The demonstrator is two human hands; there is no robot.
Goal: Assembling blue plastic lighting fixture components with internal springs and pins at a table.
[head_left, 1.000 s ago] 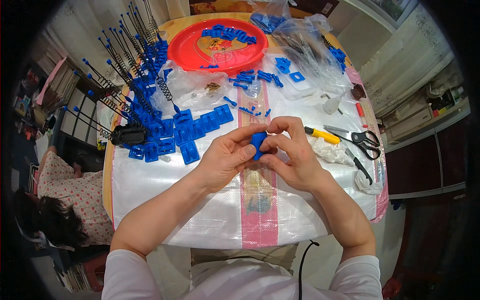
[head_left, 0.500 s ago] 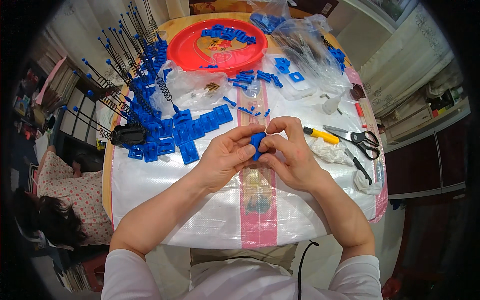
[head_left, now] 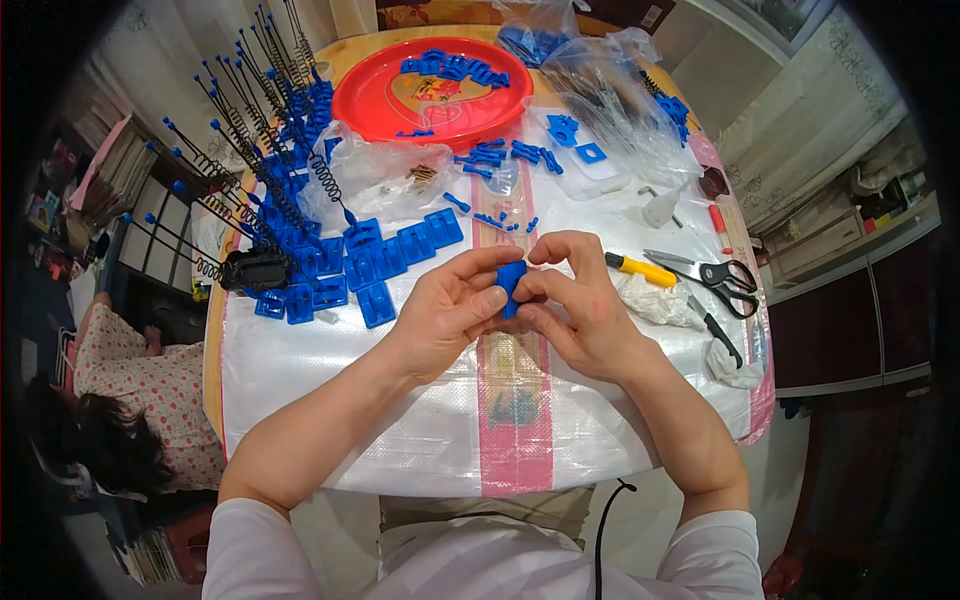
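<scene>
Between my two hands, over the middle of the table, is a small blue plastic part (head_left: pixel 512 287). My left hand (head_left: pixel 455 305) pinches it from the left, thumb across its face. From the right, my right hand (head_left: pixel 577 300) grips its edge with curled fingers and thumb, so part of it is hidden. Just beyond my hands lie tiny blue pegs (head_left: pixel 500 222). Left of my left hand, flat blue plastic trays (head_left: pixel 400 250) sit in a group, one (head_left: pixel 375 304) nearest to it. A yellow-handled screwdriver (head_left: pixel 645 269) lies right of my right hand.
Black springs on thin rods with blue tips (head_left: pixel 250 110) rise at the left. A red basin (head_left: pixel 345 105) holds blue parts at the back. Clear bags (head_left: pixel 610 80) lie back right; scissors (head_left: pixel 735 285) and a knife (head_left: pixel 715 328) lie right. A person (head_left: pixel 150 400) is at the left.
The blue part is turned slightly between my fingers, showing a narrower face. Both hands stay in nearly the same place; the view shifts a little.
</scene>
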